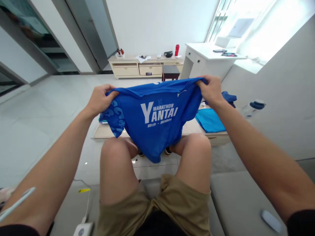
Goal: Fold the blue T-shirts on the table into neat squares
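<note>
A blue T-shirt (157, 137) with white "Marathon Yantai" lettering hangs stretched between my two hands, above my knees. My left hand (102, 98) pinches its upper left edge, thumb in front. At the upper right edge, my right hand (211, 88) grips the cloth the same way. The shirt's lower part droops to a point between my legs. Behind it stands a low table (98, 131), largely hidden by the shirt. On the table's right part lies a folded light-blue cloth (211, 120), with a dark blue bundle of fabric (229, 97) beyond it.
A clear bottle with a blue lid (257, 105) stands at the right. Across the room are a TV cabinet (125, 70), a dark stool (170, 70) and a white desk (206, 52). On the grey sofa (233, 196) lie a white charger (83, 229) and a pale oval object (271, 220).
</note>
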Demonstrator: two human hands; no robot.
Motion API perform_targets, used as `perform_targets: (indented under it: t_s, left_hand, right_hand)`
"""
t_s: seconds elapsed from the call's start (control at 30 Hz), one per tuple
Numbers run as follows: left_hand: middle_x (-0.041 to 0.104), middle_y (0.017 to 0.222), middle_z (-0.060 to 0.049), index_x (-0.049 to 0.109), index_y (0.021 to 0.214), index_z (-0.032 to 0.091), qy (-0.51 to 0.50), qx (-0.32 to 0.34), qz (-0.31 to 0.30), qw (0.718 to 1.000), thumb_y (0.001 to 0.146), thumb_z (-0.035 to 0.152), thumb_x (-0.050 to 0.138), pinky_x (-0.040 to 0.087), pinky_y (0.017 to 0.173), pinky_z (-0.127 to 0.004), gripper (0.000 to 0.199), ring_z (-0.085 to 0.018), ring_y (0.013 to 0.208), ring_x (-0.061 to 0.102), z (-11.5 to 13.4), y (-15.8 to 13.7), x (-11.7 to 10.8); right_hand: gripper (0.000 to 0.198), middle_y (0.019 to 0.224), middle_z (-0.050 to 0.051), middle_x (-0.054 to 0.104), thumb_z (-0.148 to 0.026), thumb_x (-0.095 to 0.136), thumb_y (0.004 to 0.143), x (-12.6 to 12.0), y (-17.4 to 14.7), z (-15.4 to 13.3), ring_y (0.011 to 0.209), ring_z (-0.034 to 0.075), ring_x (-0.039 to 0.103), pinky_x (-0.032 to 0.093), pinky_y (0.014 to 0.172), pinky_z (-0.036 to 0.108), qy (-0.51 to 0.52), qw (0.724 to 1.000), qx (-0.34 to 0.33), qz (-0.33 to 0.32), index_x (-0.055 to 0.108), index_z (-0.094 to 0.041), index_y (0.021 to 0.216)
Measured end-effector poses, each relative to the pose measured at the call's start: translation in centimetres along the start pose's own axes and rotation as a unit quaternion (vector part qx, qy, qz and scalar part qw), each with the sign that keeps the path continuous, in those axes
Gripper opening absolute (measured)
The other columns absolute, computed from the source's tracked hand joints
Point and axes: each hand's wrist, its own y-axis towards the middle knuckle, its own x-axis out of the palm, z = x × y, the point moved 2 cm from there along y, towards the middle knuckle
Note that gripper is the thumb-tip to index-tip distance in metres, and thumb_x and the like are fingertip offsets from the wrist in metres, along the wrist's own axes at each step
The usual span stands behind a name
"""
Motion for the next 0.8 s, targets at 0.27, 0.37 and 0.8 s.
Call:
perform_targets:
  t_s: [0.27, 0.37, 0.8]
  left_hand:
    - [0.055, 0.060, -0.001, 0.065, 0.068, 0.025, 0.149, -0.042, -0.022, 0.988, 0.093, 0.058, 0.069, 0.040, 0.067, -0.033, 0.042, -0.022, 0.070, 0.057, -10.7, 5.7, 8.1]
    - [0.062, 0.069, -0.004, 0.064, 0.072, 0.025, 0.275, -0.059, -0.045, 0.959, 0.098, 0.063, 0.061, 0.039, 0.071, -0.034, 0.047, -0.025, 0.079, 0.064, -14.9, 8.4, 11.8]
    - [0.068, 0.145, -0.023, 0.064, 0.142, 0.012, 0.390, -0.003, -0.088, 0.916, 0.110, 0.040, 0.056, 0.047, 0.116, -0.050, 0.043, -0.040, 0.141, 0.059, -21.5, 8.9, 21.3]
  right_hand:
    - [0.027, 0.087, 0.009, 0.078, -0.045, 0.061, 0.108, 6.8, -2.3, 10.8, 0.094, 0.032, 0.072, 0.050, 0.085, 0.036, -0.230, 0.969, 0.050, -0.070, 0.076, -0.024, 0.102]
    - [0.035, 0.090, 0.012, 0.079, -0.050, 0.056, 0.110, 10.4, -1.5, 16.0, 0.092, 0.034, 0.070, 0.044, 0.079, 0.036, -0.327, 0.933, 0.053, -0.140, 0.076, -0.022, 0.107]
    - [0.045, 0.140, 0.024, 0.067, -0.028, 0.045, 0.112, 19.4, -3.5, 22.9, 0.127, 0.040, 0.059, 0.048, 0.106, 0.052, -0.380, 0.898, -0.029, -0.219, 0.061, -0.009, 0.149]
